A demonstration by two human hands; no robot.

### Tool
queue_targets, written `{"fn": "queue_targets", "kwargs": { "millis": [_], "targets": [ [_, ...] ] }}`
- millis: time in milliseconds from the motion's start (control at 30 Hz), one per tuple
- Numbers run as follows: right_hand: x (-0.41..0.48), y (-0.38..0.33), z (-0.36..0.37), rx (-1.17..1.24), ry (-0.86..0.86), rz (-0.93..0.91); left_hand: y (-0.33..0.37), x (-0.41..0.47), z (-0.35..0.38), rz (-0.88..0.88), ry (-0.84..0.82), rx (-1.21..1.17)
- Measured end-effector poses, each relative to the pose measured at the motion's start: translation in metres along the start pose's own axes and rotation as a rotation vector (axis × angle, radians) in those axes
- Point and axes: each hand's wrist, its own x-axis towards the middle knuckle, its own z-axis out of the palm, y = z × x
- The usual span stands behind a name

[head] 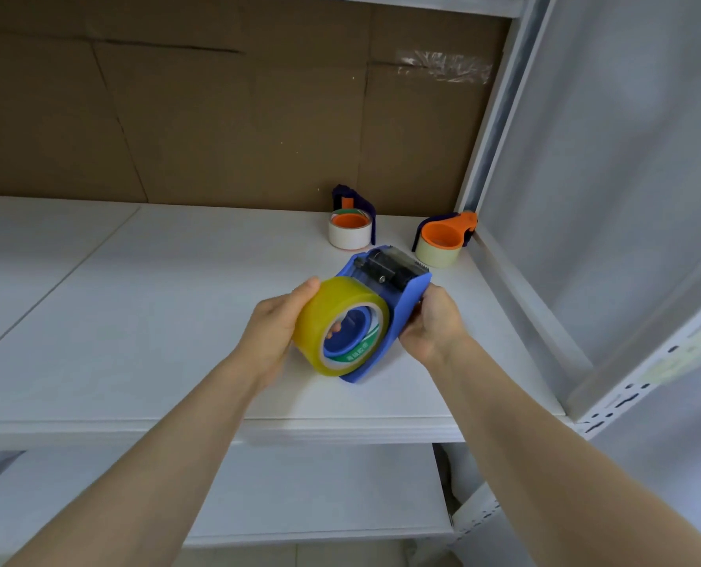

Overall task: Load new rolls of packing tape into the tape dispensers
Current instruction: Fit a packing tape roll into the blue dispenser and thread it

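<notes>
**White shelf, fresh roll: a tape dispenser gets its refill**

Above the right half of a white shelf (136, 321) backed with cardboard (218, 116), a person's left hand (273, 333) curls round a yellow tape roll (332, 313). The thumb lies on top and a fingertip shows through the core. The roll sits over the hub of a blue dispenser (402, 296), whose far side the right hand (434, 325) clasps. The roll probably needs pressing square and fully home before its end is fed forward. A white-roll dispenser (351, 229) and a pale-roll dispenser (443, 239) stand near the back right corner.
</notes>
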Motion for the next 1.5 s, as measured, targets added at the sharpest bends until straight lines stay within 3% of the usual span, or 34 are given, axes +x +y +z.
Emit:
{"fn": "queue_targets", "kwargs": {
  "millis": [133, 300, 433, 500, 600, 667, 700, 767, 833, 900, 967, 1333, 1500],
  "targets": [
    [0.000, -0.003, 0.007, -0.170, 0.030, -0.065, 0.026, 0.006, 0.003, -0.046, 0.095, 0.223],
    [-0.011, -0.016, 0.015, -0.495, -0.108, -0.126, 0.030, 0.009, 0.007, -0.063, 0.229, 0.317],
    [-0.010, -0.029, -0.004, -0.398, -0.128, 0.068, 0.023, 0.006, 0.001, -0.064, 0.216, 0.253],
    [-0.011, -0.029, -0.015, -0.484, -0.115, 0.138, 0.019, 0.005, -0.001, -0.069, 0.227, 0.215],
    [-0.015, -0.027, -0.020, -0.915, -0.131, 0.170, 0.019, 0.004, 0.000, -0.066, 0.219, 0.224],
    [-0.013, -0.028, -0.025, -1.365, -0.067, 0.037, 0.019, 0.001, 0.001, -0.068, 0.220, 0.230],
    [-0.011, -0.032, -0.024, -1.427, -0.011, -0.085, 0.019, 0.001, 0.001, -0.072, 0.219, 0.226],
    [-0.013, -0.045, -0.013, -1.183, -0.026, -0.254, 0.018, 0.001, -0.001, -0.075, 0.228, 0.206],
    [-0.019, -0.051, 0.006, -0.866, -0.222, -0.188, 0.018, 0.000, 0.000, -0.070, 0.229, 0.207],
    [-0.025, -0.049, 0.020, -0.789, -0.382, -0.066, 0.019, -0.001, 0.003, -0.049, 0.218, 0.228],
    [-0.030, -0.048, 0.026, -0.820, -0.437, 0.007, 0.021, -0.002, 0.005, -0.036, 0.206, 0.242],
    [-0.035, -0.079, 0.020, -1.196, -0.456, -0.115, 0.024, -0.003, 0.000, -0.033, 0.209, 0.246],
    [-0.039, -0.093, 0.023, -1.145, -0.469, -0.073, 0.028, -0.001, 0.003, -0.049, 0.222, 0.287]
  ]
}}
